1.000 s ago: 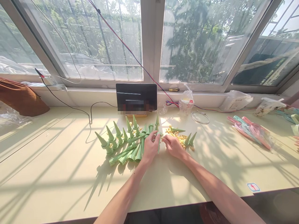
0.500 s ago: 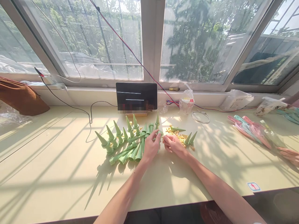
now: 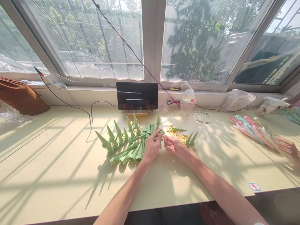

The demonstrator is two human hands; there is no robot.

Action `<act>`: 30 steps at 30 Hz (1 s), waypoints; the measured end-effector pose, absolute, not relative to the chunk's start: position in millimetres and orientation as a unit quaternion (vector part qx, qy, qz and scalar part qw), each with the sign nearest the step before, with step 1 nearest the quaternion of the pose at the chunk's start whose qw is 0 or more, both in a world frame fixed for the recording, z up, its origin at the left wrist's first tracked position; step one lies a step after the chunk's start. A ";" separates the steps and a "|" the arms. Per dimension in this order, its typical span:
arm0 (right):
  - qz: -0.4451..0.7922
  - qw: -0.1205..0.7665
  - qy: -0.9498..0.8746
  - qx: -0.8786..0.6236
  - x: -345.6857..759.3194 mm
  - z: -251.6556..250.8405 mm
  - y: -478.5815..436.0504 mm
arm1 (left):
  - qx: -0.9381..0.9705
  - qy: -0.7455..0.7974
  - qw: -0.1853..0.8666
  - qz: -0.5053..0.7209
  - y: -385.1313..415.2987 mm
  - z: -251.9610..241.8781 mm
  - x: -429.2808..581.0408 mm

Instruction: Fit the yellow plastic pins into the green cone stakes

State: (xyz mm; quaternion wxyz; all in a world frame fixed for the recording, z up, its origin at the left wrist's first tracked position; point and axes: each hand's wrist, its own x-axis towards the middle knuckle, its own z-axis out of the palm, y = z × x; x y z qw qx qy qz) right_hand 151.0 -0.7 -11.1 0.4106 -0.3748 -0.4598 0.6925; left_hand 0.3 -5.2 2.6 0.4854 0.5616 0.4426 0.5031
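Note:
My left hand point(image 3: 152, 147) is closed around a green cone-shaped plastic piece point(image 3: 162, 132), mostly hidden by the fingers. Close beside it, my right hand point(image 3: 173, 145) pinches a small yellowish piece point(image 3: 165, 137) near the green piece's end; whether they touch I cannot tell. To the left lies a pile of hollow green cones point(image 3: 132, 154). Behind it, several green spikes point(image 3: 119, 131) stand upright on collars. Another upright spike point(image 3: 158, 120) rises just beyond my left hand. Small yellow pieces point(image 3: 180, 136) are scattered past my right hand, with two green cones point(image 3: 193, 139) next to them.
A dark-screened tablet point(image 3: 137, 97) leans by the window sill. A plastic-bagged cup point(image 3: 187, 101) and a coiled cable point(image 3: 202, 117) are at the back. On the right, another person's hand point(image 3: 287, 149) touches pink and teal bagged items point(image 3: 254, 129). A brown cloth point(image 3: 22, 97) lies far left.
My right hand has shifted very slightly beside the green piece, while my left hand stays nearly still. The other person's hand has moved left and up onto the bagged items.

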 end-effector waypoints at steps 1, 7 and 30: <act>0.687 0.412 -0.464 -0.380 150.1 -10.9 -0.4 | 0.558 0.445 0.489 0.502 -4.9 3.2 0.4; 0.598 0.434 -0.514 -0.435 140.9 -12.3 -0.3 | 0.514 0.471 0.502 0.512 -2.9 7.4 1.8; 0.183 0.440 -0.748 -0.462 152.2 -17.2 0.0 | 0.456 0.502 0.541 0.498 -5.9 12.0 2.7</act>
